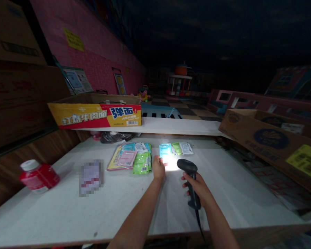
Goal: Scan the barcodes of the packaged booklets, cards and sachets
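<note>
My right hand is wrapped round the handle of a black barcode scanner, whose cable hangs toward the table's front edge. Its head points forward and left, at a patch of bright light. At the left edge of that light is my left hand, fingers curled in at the edge of a small packet that the glare largely washes out. Just beyond lie a blue packet, a green packet and a white packet. Left of my left hand, green packets and a pink packet lie on a yellow and pink flat pack.
A red bottle with a white cap and a blurred-out card are on the white table. A yellow and red noodle carton stands on the raised shelf. Brown cartons flank the right side.
</note>
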The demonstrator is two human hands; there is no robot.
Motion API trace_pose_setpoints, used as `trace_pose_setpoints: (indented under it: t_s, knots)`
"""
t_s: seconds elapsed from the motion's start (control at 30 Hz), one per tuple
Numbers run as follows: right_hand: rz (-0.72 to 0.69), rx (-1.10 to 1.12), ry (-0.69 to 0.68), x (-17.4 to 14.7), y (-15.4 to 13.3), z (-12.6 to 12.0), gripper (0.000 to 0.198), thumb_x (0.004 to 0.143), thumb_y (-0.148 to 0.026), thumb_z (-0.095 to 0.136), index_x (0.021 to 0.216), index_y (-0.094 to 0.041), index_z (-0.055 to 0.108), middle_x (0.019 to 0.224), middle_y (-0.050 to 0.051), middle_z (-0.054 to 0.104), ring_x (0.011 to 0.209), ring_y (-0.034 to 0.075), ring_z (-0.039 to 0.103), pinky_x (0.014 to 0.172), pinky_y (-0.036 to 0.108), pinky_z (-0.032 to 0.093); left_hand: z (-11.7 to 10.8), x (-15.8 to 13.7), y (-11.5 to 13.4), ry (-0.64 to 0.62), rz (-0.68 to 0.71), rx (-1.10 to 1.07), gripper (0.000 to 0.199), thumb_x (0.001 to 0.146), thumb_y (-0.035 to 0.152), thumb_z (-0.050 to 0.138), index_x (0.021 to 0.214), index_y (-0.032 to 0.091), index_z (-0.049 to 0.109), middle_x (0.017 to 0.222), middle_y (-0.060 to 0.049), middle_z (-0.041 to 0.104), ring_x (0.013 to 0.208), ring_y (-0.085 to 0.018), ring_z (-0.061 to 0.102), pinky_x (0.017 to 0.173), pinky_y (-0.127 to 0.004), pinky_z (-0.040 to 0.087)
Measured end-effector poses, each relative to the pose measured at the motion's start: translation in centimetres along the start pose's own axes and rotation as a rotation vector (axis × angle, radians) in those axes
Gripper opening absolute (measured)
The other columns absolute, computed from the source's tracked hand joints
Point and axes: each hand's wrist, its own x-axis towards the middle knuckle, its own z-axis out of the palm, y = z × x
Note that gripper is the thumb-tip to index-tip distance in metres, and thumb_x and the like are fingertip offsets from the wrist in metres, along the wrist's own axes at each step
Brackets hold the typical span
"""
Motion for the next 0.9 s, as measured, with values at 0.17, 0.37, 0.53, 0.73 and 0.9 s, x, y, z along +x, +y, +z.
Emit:
trace_pose_setpoints:
  t_s: [0.17, 0.37, 0.53, 0.73, 0.9]
  knots:
    - [-0.007, -0.029, 0.007, -0.4, -0.3, 0.4, 0.045, 0.065, -0.050, 0.078, 0.091, -0.018, 0.061, 0.077, 0.004, 0.067, 0.056, 0.017, 0.064, 0.032, 0.021, 0.043, 0.0, -0.1, 0.0, 0.006, 0.014, 0.002, 0.005, 0.086, 0.025, 0.046, 0.086, 0.020, 0.045, 0.076, 0.000, 0.059, 0.055, -0.013, 0.064, 0.050, -0.023, 0.052]
    - [0.050, 0.048, -0.050, 0.7, -0.5, -0.3, 0.041, 0.066, -0.046, 0.080, 0.090, -0.018, 0.064, 0.083, 0.007, 0.070, 0.063, 0.019, 0.066, 0.036, 0.024, 0.048, 0.0, -0.2, -0.1, -0.018, 0.004, -0.011, 0.012, 0.087, 0.032, 0.048, 0.087, 0.020, 0.044, 0.073, 0.002, 0.058, 0.055, -0.014, 0.064, 0.049, -0.024, 0.051]
    - [0.212, 0.284, -0.048, 3.5, 0.4, -2.0, 0.027, 0.074, -0.038, 0.076, 0.084, -0.016, 0.065, 0.086, 0.009, 0.073, 0.062, 0.016, 0.066, 0.039, 0.022, 0.050, 0.0, -0.4, 0.1, -0.040, 0.003, 0.016, 0.008, 0.088, 0.029, 0.045, 0.087, 0.021, 0.043, 0.071, 0.002, 0.057, 0.054, -0.014, 0.063, 0.050, -0.025, 0.051]
    - [0.349, 0.802, -0.195, 5.9, 2.5, -4.8, 0.019, 0.084, -0.032, 0.066, 0.092, -0.016, 0.061, 0.081, 0.005, 0.069, 0.059, 0.010, 0.063, 0.039, 0.016, 0.048, 0.2, -0.6, 0.3, -0.066, 0.012, 0.001, 0.005, 0.087, 0.027, 0.044, 0.086, 0.022, 0.043, 0.069, 0.002, 0.056, 0.054, -0.014, 0.061, 0.051, -0.027, 0.052]
    - [0.380, 0.972, -0.303, 6.5, 3.3, -6.1, 0.022, 0.083, -0.030, 0.068, 0.097, -0.018, 0.057, 0.083, 0.003, 0.066, 0.061, 0.009, 0.063, 0.042, 0.015, 0.050, 0.3, -0.9, 0.7, -0.065, 0.025, 0.008, 0.008, 0.085, 0.029, 0.046, 0.082, 0.021, 0.045, 0.075, 0.002, 0.054, 0.055, -0.013, 0.060, 0.049, -0.027, 0.053]
